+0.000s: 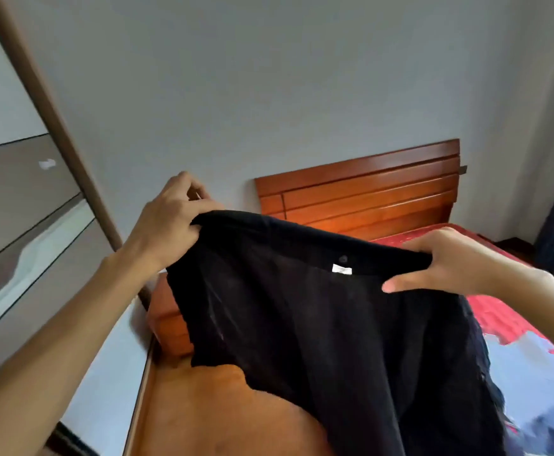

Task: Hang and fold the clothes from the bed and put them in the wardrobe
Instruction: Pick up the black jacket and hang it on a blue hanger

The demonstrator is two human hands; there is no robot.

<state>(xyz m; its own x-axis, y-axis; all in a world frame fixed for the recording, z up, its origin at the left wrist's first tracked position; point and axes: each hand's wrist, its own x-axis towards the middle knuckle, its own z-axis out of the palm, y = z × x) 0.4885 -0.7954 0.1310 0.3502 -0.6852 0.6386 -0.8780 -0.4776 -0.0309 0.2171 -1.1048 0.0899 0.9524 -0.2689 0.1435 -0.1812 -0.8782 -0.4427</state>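
Your left hand (167,222) and right hand (449,261) both pinch the top edge of the soft black garment (334,340), held up over the red-covered wooden bed (512,311), so it is not folded yet and other clothes wait.

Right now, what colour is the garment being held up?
Black, with a small white label at its top edge; the head view shows the garment clearly.

Pale grey wall (269,77) behind a reddish wooden headboard (367,189).
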